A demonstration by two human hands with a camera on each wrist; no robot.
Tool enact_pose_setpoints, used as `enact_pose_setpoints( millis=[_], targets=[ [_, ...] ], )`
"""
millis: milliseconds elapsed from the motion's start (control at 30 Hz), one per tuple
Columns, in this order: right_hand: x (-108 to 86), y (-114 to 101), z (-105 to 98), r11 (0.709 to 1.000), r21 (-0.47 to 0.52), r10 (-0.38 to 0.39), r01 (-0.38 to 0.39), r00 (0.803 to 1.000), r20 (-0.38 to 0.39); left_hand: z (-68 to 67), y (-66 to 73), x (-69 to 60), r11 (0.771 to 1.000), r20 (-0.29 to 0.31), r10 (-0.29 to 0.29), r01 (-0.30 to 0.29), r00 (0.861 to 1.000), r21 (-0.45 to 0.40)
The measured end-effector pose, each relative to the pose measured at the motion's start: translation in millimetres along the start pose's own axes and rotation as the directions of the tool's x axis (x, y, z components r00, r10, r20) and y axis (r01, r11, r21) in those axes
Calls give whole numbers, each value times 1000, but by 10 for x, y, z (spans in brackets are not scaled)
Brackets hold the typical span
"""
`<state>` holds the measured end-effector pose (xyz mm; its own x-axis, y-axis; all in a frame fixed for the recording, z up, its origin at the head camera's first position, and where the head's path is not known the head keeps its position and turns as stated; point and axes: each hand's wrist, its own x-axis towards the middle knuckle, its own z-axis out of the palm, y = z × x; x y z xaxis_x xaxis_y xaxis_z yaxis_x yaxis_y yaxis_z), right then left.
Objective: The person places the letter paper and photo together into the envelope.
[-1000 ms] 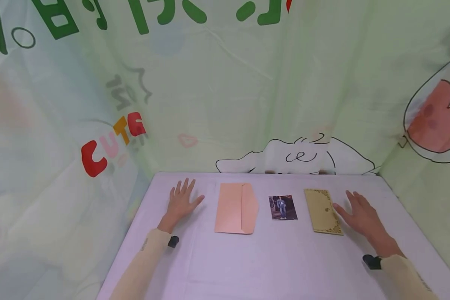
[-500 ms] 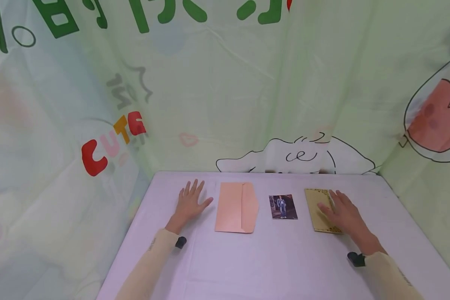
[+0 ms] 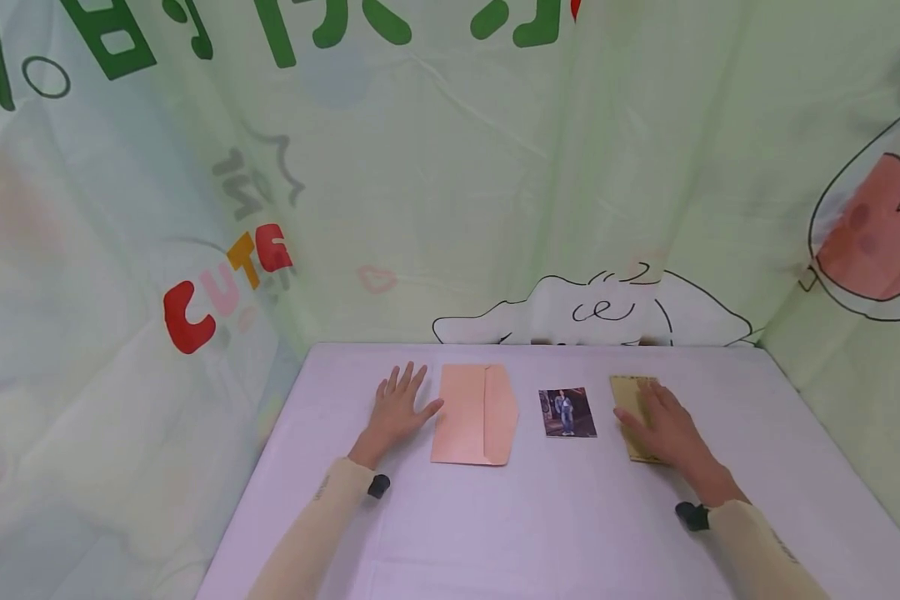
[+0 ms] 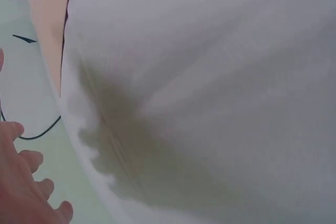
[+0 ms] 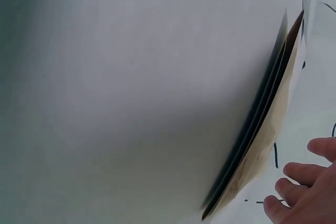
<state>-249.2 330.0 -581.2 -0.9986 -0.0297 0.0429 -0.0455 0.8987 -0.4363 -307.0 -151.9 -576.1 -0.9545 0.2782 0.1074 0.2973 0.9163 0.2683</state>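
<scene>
In the head view a pink envelope lies on the table with its flap to the right. My left hand is at its left edge, fingers spread, holding nothing; whether the thumb touches the envelope I cannot tell. A small photo of a person lies right of the envelope. Over the gold card my right hand extends, fingers loosely straight, covering much of it. The right wrist view shows the card as several thin layers, with the fingers apart from it.
A pale cloth covers the table. Behind it hangs a printed curtain, and more curtain hangs at the left and right sides. A dark band sits at each wrist.
Both hands have moved inward: my left hand rightward to the envelope's left edge, my right hand leftward from beside the gold card to over it. The envelope, photo and card lie as before.
</scene>
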Motion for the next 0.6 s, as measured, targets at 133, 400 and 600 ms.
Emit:
enact_pose_setpoints(
  millis=[133,400,600],
  targets=[
    [35,-97,33,1000,-6,4,-4,1000,-5,26,100,44,1000,3,29,-29,1000,-8],
    [86,-270,131,997,-32,-72,72,997,0,78,246,79,999,57,44,-44,997,2],
    [110,-438,173,996,-35,-84,85,996,26,116,308,96,999,70,50,-50,996,-3]
  ],
)
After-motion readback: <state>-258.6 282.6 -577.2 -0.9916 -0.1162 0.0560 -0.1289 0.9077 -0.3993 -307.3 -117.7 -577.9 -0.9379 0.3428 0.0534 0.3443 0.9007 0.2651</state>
